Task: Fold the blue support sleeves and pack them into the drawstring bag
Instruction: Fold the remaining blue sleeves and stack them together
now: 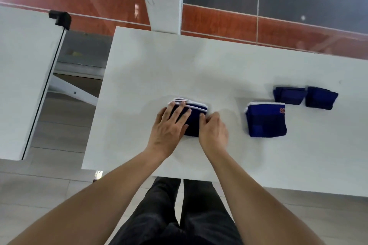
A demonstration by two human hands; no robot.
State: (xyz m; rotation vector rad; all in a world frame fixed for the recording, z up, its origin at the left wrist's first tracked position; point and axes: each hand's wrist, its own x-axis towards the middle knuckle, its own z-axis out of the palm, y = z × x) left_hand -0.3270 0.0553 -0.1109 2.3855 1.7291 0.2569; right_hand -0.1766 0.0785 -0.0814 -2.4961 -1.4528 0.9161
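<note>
A folded dark blue support sleeve with white edging [194, 120] lies on the white table [199, 69]. My left hand [169, 127] lies flat on its left half, fingers spread. My right hand [213, 129] pinches its right edge with curled fingers. To the right sits a second folded blue sleeve with white trim and an orange logo [265, 119]. Behind it are two smaller folded dark navy pieces, one [289, 95] beside the other [320, 98]. No drawstring bag is in view.
A second white table [22, 77] stands to the left across a gap, with a black clamp [61, 18] and a black cable along its edge. A white post [165, 0] rises behind the table. My dark trousers show below the near edge.
</note>
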